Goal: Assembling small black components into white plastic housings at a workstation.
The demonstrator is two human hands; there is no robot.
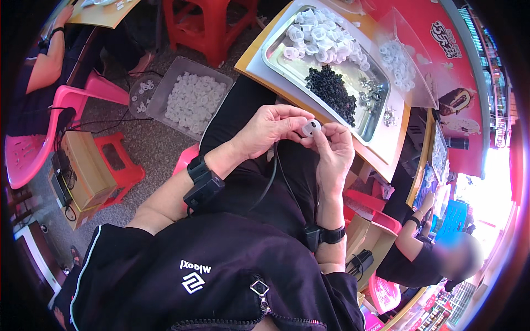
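Observation:
A small white plastic piece with a dark spot on it is held up between both hands, above my lap and just off the table's near edge. My left hand pinches it from the left with thumb and forefinger. From the other side, my right hand grips it with its thumb and bent fingers. Beyond them a metal tray carries a heap of white plastic parts, a pile of small black parts and some small shiny parts.
A clear bin of white parts stands on the table's right. On the floor at left sits a grey bin full of white rings, near red stools and a cardboard box. Other people sit at far left and lower right.

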